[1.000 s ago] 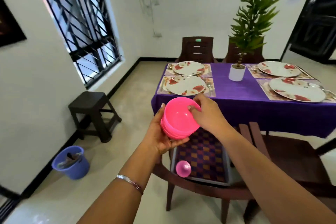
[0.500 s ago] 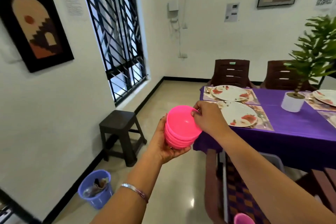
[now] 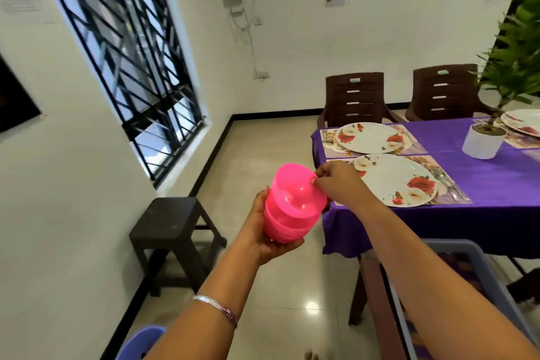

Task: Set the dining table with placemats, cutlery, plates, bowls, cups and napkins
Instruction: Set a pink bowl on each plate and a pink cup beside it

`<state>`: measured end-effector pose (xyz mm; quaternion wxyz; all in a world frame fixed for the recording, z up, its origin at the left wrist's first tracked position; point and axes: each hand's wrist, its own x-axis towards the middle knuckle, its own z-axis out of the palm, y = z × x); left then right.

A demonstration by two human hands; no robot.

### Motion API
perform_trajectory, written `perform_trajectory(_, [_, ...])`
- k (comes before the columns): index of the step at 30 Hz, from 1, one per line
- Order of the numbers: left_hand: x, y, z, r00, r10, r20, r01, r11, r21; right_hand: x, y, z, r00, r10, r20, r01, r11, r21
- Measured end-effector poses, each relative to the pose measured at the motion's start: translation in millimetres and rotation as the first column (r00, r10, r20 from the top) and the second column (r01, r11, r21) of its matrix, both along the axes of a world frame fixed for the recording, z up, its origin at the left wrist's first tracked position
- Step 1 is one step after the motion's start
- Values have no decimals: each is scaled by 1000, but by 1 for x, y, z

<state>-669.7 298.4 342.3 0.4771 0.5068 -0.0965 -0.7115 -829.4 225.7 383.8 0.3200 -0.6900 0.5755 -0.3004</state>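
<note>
The pink bowls (image 3: pixel 287 215) are stacked together and held in the air, in front of the near left corner of the table (image 3: pixel 496 181), above the floor. The left hand (image 3: pixel 264 231) carries the stack from below and from the side, its fingers curled around the lowest bowls. The right hand (image 3: pixel 340 185) pinches the rim of the top bowl (image 3: pixel 295 193) between thumb and fingertips; this bowl sits tilted and partly raised out of the stack. On the purple cloth just behind the hands lies a flowered plate (image 3: pixel 394 180) on a placemat (image 3: pixel 455 184), with cutlery (image 3: pixel 445 183) beside it. A dark stool (image 3: pixel 172 223) stands near the wall at the left.
</note>
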Motion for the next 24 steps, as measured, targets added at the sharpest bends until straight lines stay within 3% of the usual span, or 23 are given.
perform_trajectory(8, [-7,-177,-39,987,-147,62,143,988,63,-81,-145,-57,888,-373,268,327,923,202])
perform_trajectory(18, [-65,-388,-56,934,-357,-24,356,920,166,-219,-296,-109,591,-795,139,705,592,391])
perform_trajectory(24, [-102,-444,-84,888,-458,-53,457,860,229,-256,-336,-176,536,-840,82,754,520,401])
